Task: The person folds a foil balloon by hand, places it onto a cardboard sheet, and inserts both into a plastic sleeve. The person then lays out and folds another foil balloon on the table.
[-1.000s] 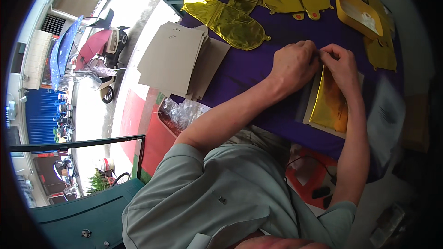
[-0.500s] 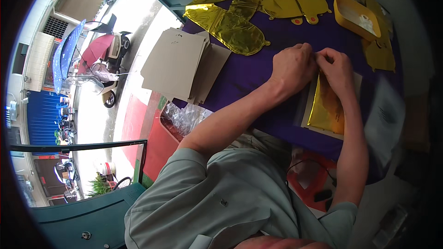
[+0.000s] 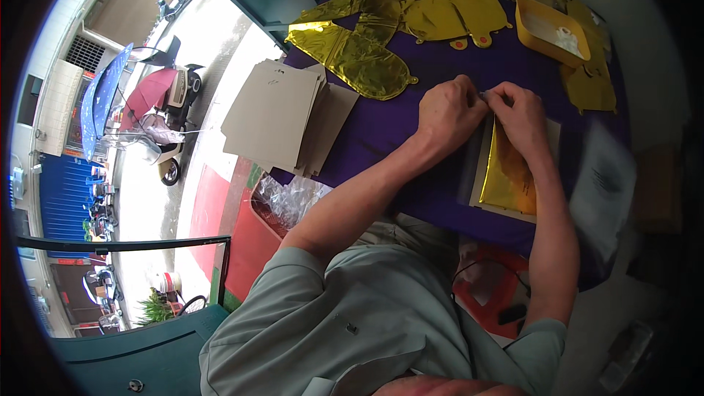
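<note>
Both hands meet over the far end of a grey-brown card (image 3: 504, 211) that carries a folded gold foil balloon (image 3: 504, 176). A see-through plastic edge seems to show along the card's left side. My left hand (image 3: 449, 111) is closed, its thumb and fingers pinched close to the other hand's fingertips. Over the upper right of the foil, my right hand (image 3: 522, 119) is closed too, with thumb and forefinger pressed together. Whatever lies between the fingertips is too small and too covered to name.
A stack of grey cards (image 3: 271, 117) stands to the left on the purple cloth (image 3: 396, 154). Flat gold foil balloons (image 3: 367, 59) lie beyond, near a yellow tray (image 3: 546, 33) with white bits. Clear plastic bags (image 3: 603, 183) lie at right; a red bin (image 3: 253, 249) holds crumpled plastic.
The whole view has shifted slightly, so the table things appear a little lower and further left. Both hands stay pinched together at the card's far end.
</note>
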A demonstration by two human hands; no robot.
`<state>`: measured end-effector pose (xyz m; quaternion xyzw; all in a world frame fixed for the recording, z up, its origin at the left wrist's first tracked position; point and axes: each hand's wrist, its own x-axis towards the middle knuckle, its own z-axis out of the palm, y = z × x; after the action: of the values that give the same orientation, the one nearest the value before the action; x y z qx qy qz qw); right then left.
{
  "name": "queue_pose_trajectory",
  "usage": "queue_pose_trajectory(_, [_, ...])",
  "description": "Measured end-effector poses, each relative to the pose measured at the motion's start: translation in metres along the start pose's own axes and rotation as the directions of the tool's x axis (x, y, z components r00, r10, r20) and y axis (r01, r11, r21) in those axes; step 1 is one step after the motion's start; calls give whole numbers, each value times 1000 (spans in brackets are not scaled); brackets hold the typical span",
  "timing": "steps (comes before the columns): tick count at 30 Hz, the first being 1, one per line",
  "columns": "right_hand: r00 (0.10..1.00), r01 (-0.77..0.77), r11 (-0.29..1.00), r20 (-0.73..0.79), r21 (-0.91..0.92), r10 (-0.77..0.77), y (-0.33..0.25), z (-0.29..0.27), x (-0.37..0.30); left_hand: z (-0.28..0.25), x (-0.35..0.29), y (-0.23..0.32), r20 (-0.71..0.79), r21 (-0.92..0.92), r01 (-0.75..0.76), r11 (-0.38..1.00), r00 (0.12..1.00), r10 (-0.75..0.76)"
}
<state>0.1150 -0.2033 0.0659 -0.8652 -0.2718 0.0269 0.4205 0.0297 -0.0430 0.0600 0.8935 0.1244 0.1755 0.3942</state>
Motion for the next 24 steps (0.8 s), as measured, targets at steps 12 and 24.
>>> queue_pose_trajectory(12, [998, -21, 1000, -66, 10, 22, 22, -4, 5, -102, -81, 23, 413, -771, 376, 514, 910, -47])
queue_pose_trajectory(24, [989, -106, 994, 105, -4, 106, 64, -20, 23, -296, -238, -155, 479, -470, 647, 600, 758, -442])
